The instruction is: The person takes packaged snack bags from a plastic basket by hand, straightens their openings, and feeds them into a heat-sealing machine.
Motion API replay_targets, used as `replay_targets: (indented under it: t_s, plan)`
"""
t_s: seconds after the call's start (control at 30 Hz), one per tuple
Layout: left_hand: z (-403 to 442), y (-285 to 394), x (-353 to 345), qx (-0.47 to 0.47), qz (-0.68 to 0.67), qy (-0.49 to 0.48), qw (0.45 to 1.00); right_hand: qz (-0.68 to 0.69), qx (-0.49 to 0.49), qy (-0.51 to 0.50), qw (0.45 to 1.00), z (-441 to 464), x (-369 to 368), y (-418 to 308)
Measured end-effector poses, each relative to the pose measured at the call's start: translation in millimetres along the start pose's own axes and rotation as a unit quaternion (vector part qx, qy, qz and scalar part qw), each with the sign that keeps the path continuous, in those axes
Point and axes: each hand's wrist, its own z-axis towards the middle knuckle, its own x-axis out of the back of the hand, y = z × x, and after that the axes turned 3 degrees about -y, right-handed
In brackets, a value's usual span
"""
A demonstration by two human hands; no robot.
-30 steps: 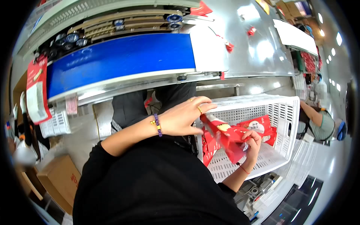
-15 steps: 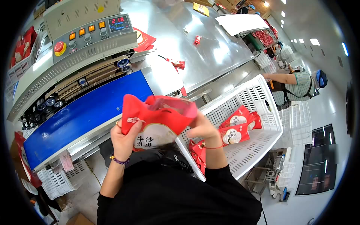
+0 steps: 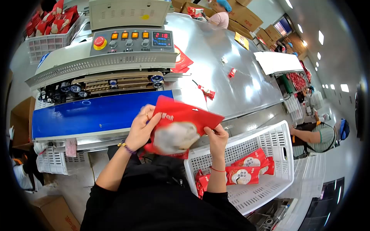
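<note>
A red food pouch (image 3: 178, 113) with a pale window hangs in front of me, tilted, its top edge drawn flat between my two hands. My left hand (image 3: 142, 129) pinches its left side, thumb on the front. At the right upper corner, my right hand (image 3: 217, 138) grips the pouch between thumb and fingers. Just behind lies the blue conveyor belt (image 3: 88, 115) of a sealing machine (image 3: 111, 59), whose display reads 218. Below my right hand, a white plastic crate (image 3: 285, 154) holds several red pouches (image 3: 243, 175).
On the steel table (image 3: 216, 50) lie small red packets (image 3: 232, 72) and red pouches (image 3: 182, 61) beside the machine. A full crate (image 3: 46, 44) stands at far left. One person (image 3: 221, 15) is behind the table, another (image 3: 318, 136) at right. A cardboard box (image 3: 56, 211) sits on the floor.
The pouch's mouth, gaping half a second ago, is now pulled flat and closed. My right hand has moved to its corner. The view has turned, showing more of the machine and left side.
</note>
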Motion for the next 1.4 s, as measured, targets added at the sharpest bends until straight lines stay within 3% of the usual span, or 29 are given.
replay_targets:
  t_s: [0.03,0.1,0.17,0.27,0.37,0.43,0.6,0.83,0.93,1.07,1.23,1.3,1.37,1.4]
  plan:
    - [10.7,-11.9,3.2,-0.064,0.187,0.008,0.98,0.002,-0.002,-0.007,1.0,7.6,3.1,5.4]
    - [22.4,-21.7,-6.8,-0.049,0.197,0.067,0.977,-0.228,0.086,0.047,0.969,23.2,9.9,17.3]
    - [31.5,-27.7,-21.1,-0.012,0.153,0.105,0.983,-0.159,0.081,0.057,0.982,43.6,8.4,23.3]
    - [52.2,-49.5,-34.3,0.073,0.1,0.115,0.986,0.07,-0.055,0.048,0.995,73.8,11.4,38.1]
    - [75.6,-88.2,-36.3,0.12,0.061,0.111,0.985,0.045,-0.078,0.058,0.994,99.5,11.0,45.9]
    - [89.5,-105.9,-40.6,0.138,0.001,0.112,0.984,0.092,-0.022,0.045,0.995,122.2,18.5,61.4]
    - [105.9,-85.8,-31.6,0.28,-0.135,0.111,0.944,0.099,-0.024,0.048,0.994,147.1,1.0,64.7]
    - [106.3,-108.8,-25.5,0.232,-0.139,0.135,0.953,0.068,-0.018,0.034,0.997,150.2,-13.4,64.0]
    - [104.6,-101.2,-21.2,0.22,-0.011,0.174,0.96,0.027,0.002,0.02,0.999,152.7,-16.5,59.9]
    - [99.7,-106.3,-13.7,0.176,0.015,0.233,0.956,0.038,-0.007,-0.017,0.999,159.6,-27.3,58.0]
    - [77.7,-59.9,4.4,0.197,0.084,0.233,0.949,0.047,-0.052,-0.048,0.996,158.9,-36.0,44.1]
    - [59.9,-32.2,15.8,0.189,0.207,0.202,0.939,-0.003,-0.07,-0.057,0.996,162.3,-34.4,43.5]
    - [31.4,-3.9,22.8,0.148,0.276,0.228,0.922,-0.071,-0.052,-0.054,0.995,174.1,-31.5,65.0]
    - [15.6,12.9,22.9,0.141,0.273,0.26,0.915,-0.068,-0.07,-0.052,0.994,159.2,-39.0,41.9]
